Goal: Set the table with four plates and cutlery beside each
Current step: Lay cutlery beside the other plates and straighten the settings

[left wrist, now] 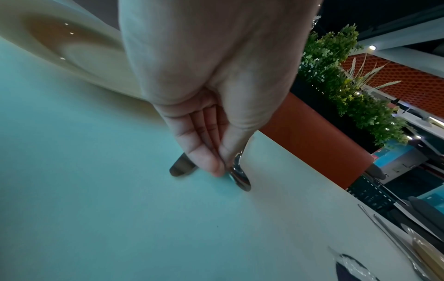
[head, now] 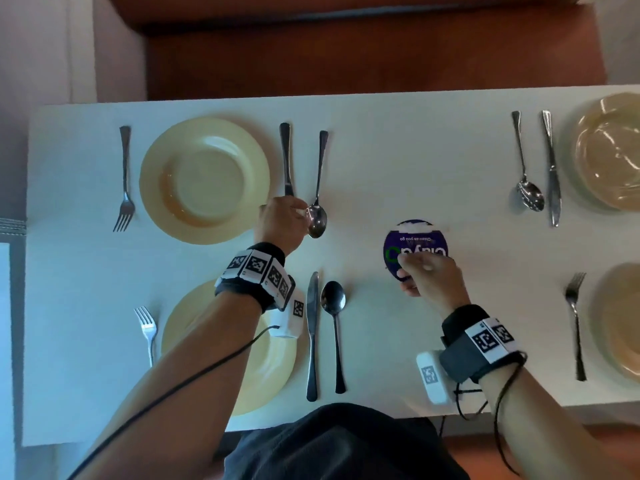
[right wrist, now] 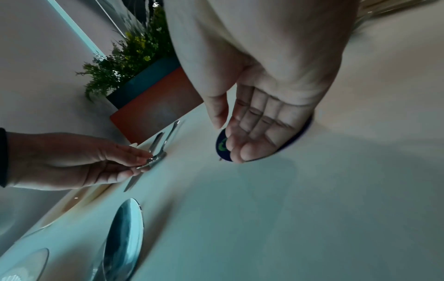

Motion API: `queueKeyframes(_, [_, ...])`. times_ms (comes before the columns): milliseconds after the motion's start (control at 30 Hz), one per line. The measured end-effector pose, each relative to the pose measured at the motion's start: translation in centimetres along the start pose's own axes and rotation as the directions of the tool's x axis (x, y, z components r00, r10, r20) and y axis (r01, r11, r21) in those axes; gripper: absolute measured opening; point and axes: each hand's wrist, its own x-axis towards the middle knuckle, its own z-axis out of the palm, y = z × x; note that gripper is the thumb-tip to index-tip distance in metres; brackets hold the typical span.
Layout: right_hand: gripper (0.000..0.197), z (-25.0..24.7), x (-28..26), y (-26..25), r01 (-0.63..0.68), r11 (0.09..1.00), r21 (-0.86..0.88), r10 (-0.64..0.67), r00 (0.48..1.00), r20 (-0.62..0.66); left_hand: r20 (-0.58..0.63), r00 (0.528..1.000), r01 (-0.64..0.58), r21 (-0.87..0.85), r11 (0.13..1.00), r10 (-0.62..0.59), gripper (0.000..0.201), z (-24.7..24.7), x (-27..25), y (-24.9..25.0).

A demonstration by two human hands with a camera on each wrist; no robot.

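Four yellow plates sit on the white table (head: 398,150): far left (head: 204,180), near left (head: 277,368), far right (head: 609,150), near right (head: 623,320). My left hand (head: 303,212) pinches the bowl of the far-left setting's spoon (head: 318,181), which lies beside a knife (head: 285,157). In the left wrist view the thumb and fingers (left wrist: 216,167) meet on the spoon's bowl (left wrist: 240,181). My right hand (head: 403,271) lies over a purple round disc (head: 415,242) at mid-table, fingers (right wrist: 254,140) straight, thumb apart.
Each left plate has a fork (head: 124,188) (head: 147,330) on its outer side. A knife (head: 312,334) and spoon (head: 334,323) lie by the near left plate. A spoon (head: 524,174) and knife (head: 551,168) lie by the far right plate, a fork (head: 576,323) by the near right one.
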Motion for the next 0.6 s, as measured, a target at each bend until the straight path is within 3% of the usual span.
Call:
queueKeyframes(267, [0.018, -1.5, -0.3, 2.3, 0.042, 0.999, 0.015, -0.041, 0.998, -0.051, -0.025, 1.000, 0.017, 0.015, 1.000, -0.016, 0.022, 0.8, 0.2, 1.0])
queueKeyframes(467, [0.015, -0.5, 0.2, 0.6, 0.127, 0.992, -0.019, -0.127, 0.992, -0.008, -0.049, 0.999, 0.022, 0.057, 0.998, -0.020, 0.021, 0.7, -0.4, 1.1])
queueKeyframes(600, [0.017, 0.0, 0.6, -1.3, 0.184, 0.980, -0.073, -0.182, 0.983, 0.031, -0.131, 0.991, -0.005, 0.157, 0.988, 0.026, 0.020, 0.2, -1.3, 0.7])
